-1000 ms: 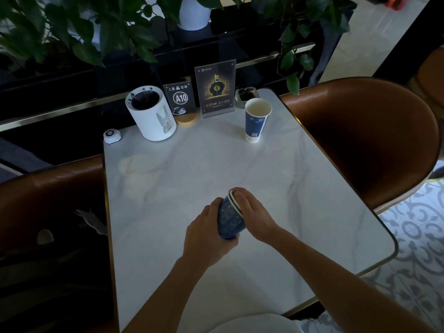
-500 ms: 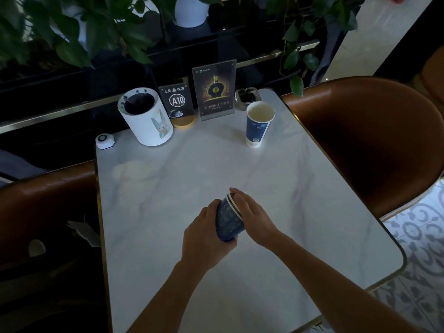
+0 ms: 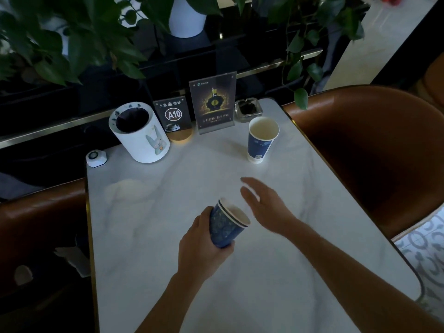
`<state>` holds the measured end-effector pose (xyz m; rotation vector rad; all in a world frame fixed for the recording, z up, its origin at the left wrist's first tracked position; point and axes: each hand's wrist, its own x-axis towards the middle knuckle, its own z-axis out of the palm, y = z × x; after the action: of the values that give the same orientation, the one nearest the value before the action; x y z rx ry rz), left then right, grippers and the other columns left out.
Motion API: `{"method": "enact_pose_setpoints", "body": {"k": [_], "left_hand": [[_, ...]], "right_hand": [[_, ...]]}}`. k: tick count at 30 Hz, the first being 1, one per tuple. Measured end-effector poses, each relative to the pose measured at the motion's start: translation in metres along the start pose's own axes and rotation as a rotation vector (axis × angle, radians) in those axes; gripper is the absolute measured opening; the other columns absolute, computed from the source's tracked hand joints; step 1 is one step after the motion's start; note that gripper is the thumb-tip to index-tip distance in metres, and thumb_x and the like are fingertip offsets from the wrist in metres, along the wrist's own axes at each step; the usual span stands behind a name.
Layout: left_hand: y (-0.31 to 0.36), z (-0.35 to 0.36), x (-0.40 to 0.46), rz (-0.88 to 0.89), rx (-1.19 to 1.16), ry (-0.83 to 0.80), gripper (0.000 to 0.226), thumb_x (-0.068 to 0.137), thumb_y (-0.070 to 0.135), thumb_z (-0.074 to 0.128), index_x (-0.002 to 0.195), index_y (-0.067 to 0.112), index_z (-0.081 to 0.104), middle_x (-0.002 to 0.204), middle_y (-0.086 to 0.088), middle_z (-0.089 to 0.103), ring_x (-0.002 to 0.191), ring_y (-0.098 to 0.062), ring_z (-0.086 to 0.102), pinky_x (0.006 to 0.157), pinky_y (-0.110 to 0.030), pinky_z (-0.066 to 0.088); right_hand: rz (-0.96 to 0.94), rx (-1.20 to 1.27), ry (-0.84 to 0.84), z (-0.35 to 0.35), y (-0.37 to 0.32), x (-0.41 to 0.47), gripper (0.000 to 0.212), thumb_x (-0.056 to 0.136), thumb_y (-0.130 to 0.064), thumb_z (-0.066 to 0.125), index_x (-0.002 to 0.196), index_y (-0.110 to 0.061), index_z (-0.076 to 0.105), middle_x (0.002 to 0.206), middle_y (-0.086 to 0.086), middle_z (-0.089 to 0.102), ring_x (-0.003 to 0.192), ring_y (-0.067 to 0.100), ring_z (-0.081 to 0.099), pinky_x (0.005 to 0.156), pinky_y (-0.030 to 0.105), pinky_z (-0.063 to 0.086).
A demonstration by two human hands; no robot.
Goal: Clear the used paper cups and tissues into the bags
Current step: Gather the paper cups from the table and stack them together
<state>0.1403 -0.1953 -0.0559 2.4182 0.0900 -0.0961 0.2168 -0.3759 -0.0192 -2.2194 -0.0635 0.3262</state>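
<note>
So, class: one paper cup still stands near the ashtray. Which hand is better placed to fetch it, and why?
Probably the right hand: it is open, empty and nearer the standing cup. The left hand grips the stacked cups.

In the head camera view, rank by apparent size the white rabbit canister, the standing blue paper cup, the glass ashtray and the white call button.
1. White cylindrical rabbit canister, plainly largest.
2. Standing blue paper cup.
3. Square glass ashtray.
4. Small white call button.
All stand along the table's far end, so nearness hardly skews the order.
</note>
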Motion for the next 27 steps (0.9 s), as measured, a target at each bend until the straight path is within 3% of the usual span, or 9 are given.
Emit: {"method": "enact_pose_setpoints", "body": {"k": [4,6,8,11,15,18,27], "left_hand": [[-0.003,-0.002,0.006,-0.01,-0.022,0.013,0.075,0.057,0.051,0.079,0.122,0.04,0.045,0.112,0.02,0.063,0.095,-0.006,0.064,0.077,-0.024,0.058],[-0.004,-0.002,0.008,-0.033,-0.036,0.003,0.074,0.056,0.05,0.078,0.121,0.041,0.045,0.11,0.02,0.062,0.094,-0.005,0.063,0.076,-0.027,0.058],[-0.006,-0.001,0.01,-0.04,-0.047,-0.003,0.073,0.056,0.05,0.078,0.12,0.041,0.045,0.108,0.021,0.062,0.092,-0.006,0.064,0.075,-0.029,0.058],[-0.01,-0.001,0.013,-0.047,-0.054,-0.008,0.071,0.056,0.049,0.077,0.118,0.041,0.046,0.105,0.021,0.062,0.09,-0.007,0.064,0.072,-0.03,0.059],[-0.013,-0.002,0.019,-0.053,-0.06,-0.002,0.074,0.055,0.051,0.079,0.121,0.041,0.045,0.106,0.02,0.062,0.09,-0.007,0.064,0.073,-0.027,0.059],[-0.015,-0.003,0.022,-0.063,-0.065,-0.003,0.075,0.055,0.05,0.079,0.12,0.043,0.044,0.106,0.02,0.062,0.09,-0.007,0.064,0.073,-0.028,0.059],[-0.02,0.005,0.015,-0.108,-0.071,-0.02,0.073,0.055,0.05,0.079,0.118,0.045,0.043,0.103,0.021,0.061,0.088,-0.006,0.064,0.072,-0.027,0.059]], "right_hand": [[-0.123,-0.112,0.228,-0.03,-0.007,0.044,0.042,0.094,-0.025,0.056,0.133,-0.01,0.049,0.135,0.01,0.057,0.121,0.025,0.054,0.094,0.022,0.034],[-0.172,-0.148,0.299,-0.043,-0.008,0.069,0.042,0.092,-0.02,0.057,0.132,-0.008,0.049,0.134,0.013,0.056,0.119,0.031,0.054,0.095,0.028,0.04],[-0.197,-0.228,0.32,-0.052,-0.005,0.095,0.045,0.091,-0.02,0.055,0.134,-0.007,0.047,0.142,0.015,0.049,0.126,0.033,0.048,0.104,0.039,0.041],[-0.175,-0.47,0.262,-0.062,0.0,0.131,0.054,0.094,-0.027,0.048,0.143,-0.01,0.035,0.157,0.014,0.026,0.145,0.033,0.021,0.118,0.05,0.02],[-0.075,-0.673,0.143,-0.067,0.012,0.168,0.066,0.097,-0.046,0.034,0.152,-0.02,0.008,0.163,0.01,-0.001,0.149,0.03,-0.005,0.12,0.051,0.003],[-0.057,-0.784,0.033,-0.062,0.025,0.181,0.068,0.096,-0.051,0.027,0.152,-0.025,-0.001,0.163,0.011,-0.008,0.148,0.032,-0.009,0.119,0.055,0.005],[-0.083,-0.846,0.038,-0.058,0.032,0.182,0.067,0.096,-0.054,0.026,0.151,-0.027,-0.001,0.163,0.01,-0.001,0.149,0.034,-0.002,0.119,0.054,0.009]]}}
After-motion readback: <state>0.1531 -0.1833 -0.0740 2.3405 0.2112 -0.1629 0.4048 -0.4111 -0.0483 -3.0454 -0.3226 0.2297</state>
